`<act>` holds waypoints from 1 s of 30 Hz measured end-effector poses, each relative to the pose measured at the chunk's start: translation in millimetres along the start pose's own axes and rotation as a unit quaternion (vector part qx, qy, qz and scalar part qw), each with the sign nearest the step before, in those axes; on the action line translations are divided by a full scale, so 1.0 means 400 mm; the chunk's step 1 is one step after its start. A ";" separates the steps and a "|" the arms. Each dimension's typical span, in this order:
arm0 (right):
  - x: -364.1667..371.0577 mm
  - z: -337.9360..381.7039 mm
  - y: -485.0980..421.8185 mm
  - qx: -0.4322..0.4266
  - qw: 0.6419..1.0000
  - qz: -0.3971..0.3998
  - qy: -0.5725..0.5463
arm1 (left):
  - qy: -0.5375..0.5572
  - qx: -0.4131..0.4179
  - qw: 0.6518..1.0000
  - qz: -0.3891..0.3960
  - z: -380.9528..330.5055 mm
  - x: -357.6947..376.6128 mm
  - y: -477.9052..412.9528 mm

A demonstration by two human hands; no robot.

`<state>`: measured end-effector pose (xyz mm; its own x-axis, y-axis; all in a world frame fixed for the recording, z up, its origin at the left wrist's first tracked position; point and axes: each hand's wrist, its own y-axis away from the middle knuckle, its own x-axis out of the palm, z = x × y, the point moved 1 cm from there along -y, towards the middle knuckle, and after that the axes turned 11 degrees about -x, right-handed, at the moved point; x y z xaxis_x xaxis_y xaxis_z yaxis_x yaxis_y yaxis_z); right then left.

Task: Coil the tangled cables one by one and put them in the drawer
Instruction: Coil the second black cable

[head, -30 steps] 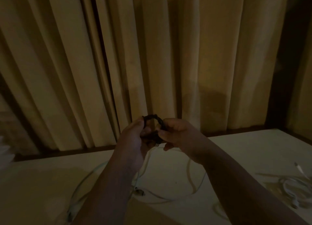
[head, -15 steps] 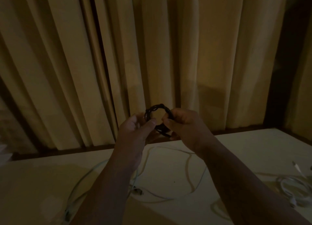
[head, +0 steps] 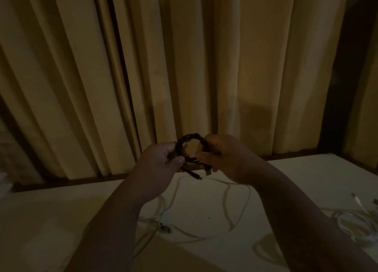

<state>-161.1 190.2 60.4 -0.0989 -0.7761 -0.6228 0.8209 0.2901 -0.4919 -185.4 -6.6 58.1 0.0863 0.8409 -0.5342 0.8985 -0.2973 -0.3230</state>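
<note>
We see a small black braided cable coil (head: 190,138) held up between both hands above the pale table (head: 306,173).
The left hand (head: 161,159) pinches the coil's left side; the right hand (head: 221,155) grips its right side, its plug ends hanging below. Loose white cables (head: 227,200) lie on the table under the arms, before tan pleated curtains (head: 225,67).

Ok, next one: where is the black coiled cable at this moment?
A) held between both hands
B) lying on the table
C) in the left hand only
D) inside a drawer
A: the left hand and right hand both grip the black cable coil, up above the table.
</note>
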 end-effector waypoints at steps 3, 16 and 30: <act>-0.005 -0.003 0.004 0.004 1.000 0.009 -0.010 | -0.037 -0.003 0.999 0.001 0.001 0.002 0.000; -0.027 0.018 0.016 0.062 0.986 -0.035 -0.150 | 0.332 -0.098 0.938 0.019 -0.005 0.032 0.000; -0.080 0.022 0.180 0.172 0.970 -0.157 -0.066 | 0.314 -0.202 0.927 0.017 -0.025 0.181 0.026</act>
<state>-94.0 231.0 50.2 -0.3211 -0.8670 -0.3810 0.9032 -0.1593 -0.3986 -165.5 55.7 23.7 0.2375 0.9693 0.0633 0.9675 -0.2419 0.0731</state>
